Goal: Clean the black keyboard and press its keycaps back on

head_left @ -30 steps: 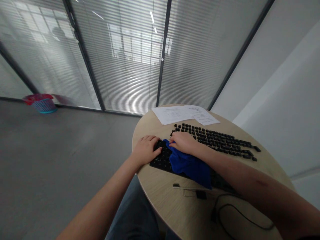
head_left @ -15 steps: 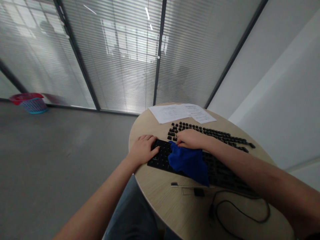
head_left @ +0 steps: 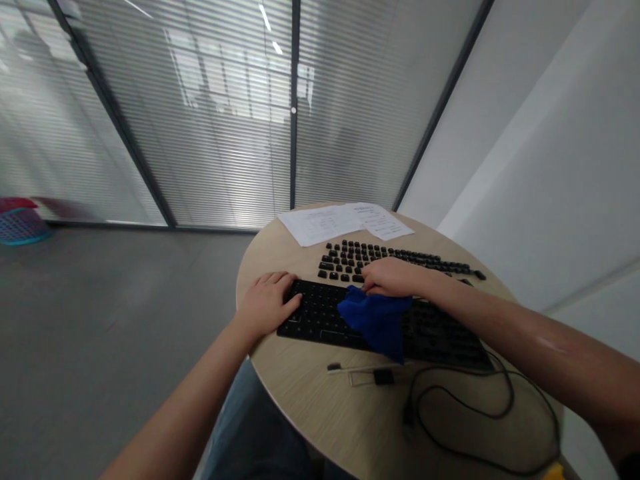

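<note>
A black keyboard [head_left: 320,313] with its keycaps off over the left part lies on the round wooden table. Flat on its left end rests my left hand [head_left: 267,303], fingers stretched and thumb apart over the key slots. My right hand [head_left: 390,277] is closed on a blue cloth [head_left: 377,320], pinching its upper edge. The cloth lies across the middle of the keyboard and hangs past its near edge. Behind the keyboard are rows of loose black keycaps [head_left: 350,255], partly hidden by my right hand and forearm.
Printed papers [head_left: 320,223] lie at the table's far edge. Nearer me are a thin brush [head_left: 345,368], a wire tool with a black handle [head_left: 384,377] and a looped black cable [head_left: 425,427]. A basket [head_left: 23,223] stands on the floor at left.
My right hand has slid the blue cloth to the right along the keyboard, uncovering more of its left part. My left hand stays on the left end. The view has turned slightly right.
</note>
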The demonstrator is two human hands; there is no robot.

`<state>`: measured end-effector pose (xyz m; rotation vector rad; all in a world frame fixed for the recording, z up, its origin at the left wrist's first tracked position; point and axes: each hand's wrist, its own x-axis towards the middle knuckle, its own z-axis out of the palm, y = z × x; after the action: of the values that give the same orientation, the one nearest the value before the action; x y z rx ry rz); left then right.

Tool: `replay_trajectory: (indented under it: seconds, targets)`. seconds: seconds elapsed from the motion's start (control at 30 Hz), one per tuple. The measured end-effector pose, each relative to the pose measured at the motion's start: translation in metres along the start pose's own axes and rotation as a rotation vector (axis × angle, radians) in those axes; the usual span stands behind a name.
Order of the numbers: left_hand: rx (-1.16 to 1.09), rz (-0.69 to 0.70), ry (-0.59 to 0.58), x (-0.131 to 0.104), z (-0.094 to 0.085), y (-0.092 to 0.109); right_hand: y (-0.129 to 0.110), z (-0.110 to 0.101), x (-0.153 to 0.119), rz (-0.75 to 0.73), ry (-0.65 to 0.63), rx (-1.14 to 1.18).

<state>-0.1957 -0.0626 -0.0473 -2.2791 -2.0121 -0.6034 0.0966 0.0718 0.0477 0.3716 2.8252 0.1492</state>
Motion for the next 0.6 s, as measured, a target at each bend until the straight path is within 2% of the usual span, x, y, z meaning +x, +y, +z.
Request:
replay_trajectory:
  seconds: [0.6]
  targets:
    - [0.04, 0.001, -0.017, 0.007, 0.001, -0.008, 0.022, 0.02, -0.071, 0.09, -0.036, -0.028]
